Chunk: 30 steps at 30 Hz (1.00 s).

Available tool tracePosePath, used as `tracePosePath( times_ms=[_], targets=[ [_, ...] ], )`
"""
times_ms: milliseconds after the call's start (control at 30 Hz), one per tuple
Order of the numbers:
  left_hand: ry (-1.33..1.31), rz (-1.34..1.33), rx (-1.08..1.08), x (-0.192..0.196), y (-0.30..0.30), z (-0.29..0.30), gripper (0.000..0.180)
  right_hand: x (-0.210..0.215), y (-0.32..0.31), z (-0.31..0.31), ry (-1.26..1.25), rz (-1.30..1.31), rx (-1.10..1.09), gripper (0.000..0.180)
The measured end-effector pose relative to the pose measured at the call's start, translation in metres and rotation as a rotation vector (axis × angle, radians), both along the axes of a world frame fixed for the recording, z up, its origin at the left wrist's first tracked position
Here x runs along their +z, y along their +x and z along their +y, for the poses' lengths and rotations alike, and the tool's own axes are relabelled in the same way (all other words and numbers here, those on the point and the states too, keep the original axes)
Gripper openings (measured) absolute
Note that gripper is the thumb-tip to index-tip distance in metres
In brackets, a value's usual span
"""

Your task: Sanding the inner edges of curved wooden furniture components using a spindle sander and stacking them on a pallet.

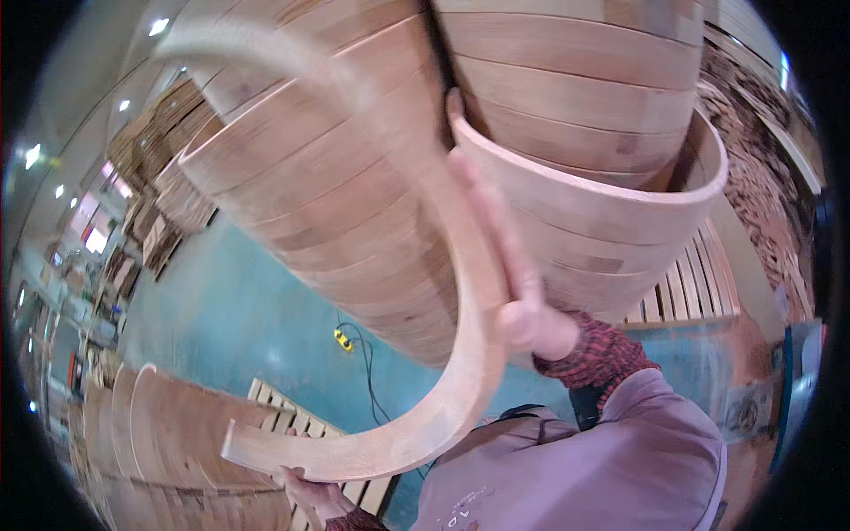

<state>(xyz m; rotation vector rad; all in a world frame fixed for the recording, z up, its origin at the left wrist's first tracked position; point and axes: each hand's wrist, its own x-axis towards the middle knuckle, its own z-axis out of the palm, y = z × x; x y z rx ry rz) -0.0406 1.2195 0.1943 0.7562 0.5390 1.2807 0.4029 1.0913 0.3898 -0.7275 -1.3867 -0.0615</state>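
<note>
A thick, C-shaped curved wooden piece (474,354) spans the middle of the view, its upper end smeared by motion. Near its lower end, my left hand (314,494) grips it, with fingertips showing past the inner edge. My right hand (522,296) is against the outer side of the curve, fingers long and slightly blurred, and seems to hold it there. Just beyond that hand is the rim of a large stack of curved wooden shells (584,226). A second stack of banded wooden shells (328,186) rises behind the curved piece.
More curved wooden panels (177,425) stand at the lower left beside a slatted wooden pallet (283,407). Another slatted pallet (695,279) lies at right. A yellow device (343,340) with a black cable (370,380) rests on the blue-green floor (239,301). Wood stacks (159,133) stand far left.
</note>
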Motion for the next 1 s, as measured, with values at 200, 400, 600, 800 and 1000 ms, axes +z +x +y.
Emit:
tracePosePath(
  times_ms=[200, 400, 600, 800, 1000],
  targets=[
    [0.435, 0.152, 0.019, 0.114, 0.115, 0.044, 0.1, 0.043, 0.011, -0.125, 0.124, 0.51, -0.211, 0.105],
    [0.61, -0.332, -0.713, 0.181, 0.198, 0.029, 0.101, 0.063, 0.0, -0.233, 0.235, 0.638, -0.55, 0.059],
    [0.697, -0.06, -0.583, 0.212, 0.336, -0.019, 0.099, 0.056, 0.039, -0.318, 0.273, 0.895, -0.81, 0.056],
    [0.463, -0.048, -0.612, 0.24, 0.464, -0.039, 0.087, 0.07, 0.116, -0.336, 0.115, 1.018, -0.844, 0.053],
    [0.436, -0.102, -0.697, 0.256, 0.534, -0.02, 0.08, 0.075, 0.172, -0.324, -0.066, 0.914, -0.796, 0.054]
  ],
)
